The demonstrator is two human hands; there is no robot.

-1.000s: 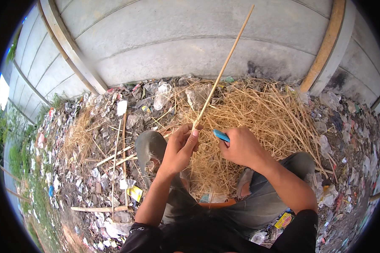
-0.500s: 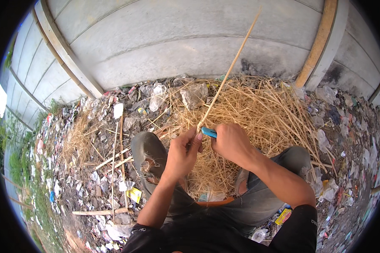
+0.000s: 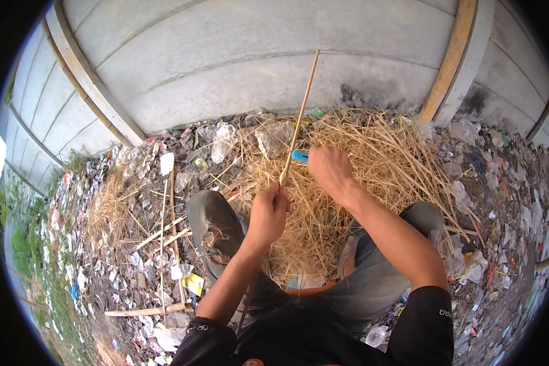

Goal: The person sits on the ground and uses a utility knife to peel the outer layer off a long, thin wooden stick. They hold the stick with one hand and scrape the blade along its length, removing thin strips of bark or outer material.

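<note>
Stick [image 3: 300,114] partly covered, blue tool [image 3: 299,156] partially hidden

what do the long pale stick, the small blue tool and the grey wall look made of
Long pale-tan stick: probably bamboo or wood, matte, judging by its straw colour and slim shape.
Small blue tool: perhaps plastic, as its visible end is evenly blue, though the right hand hides the rest.
Grey panelled wall: likely concrete, matte, with seams and dark stains.

Room above straw [image 3: 384,158], stick [image 3: 302,113] blocking right grip [image 3: 330,169] leftward
</note>
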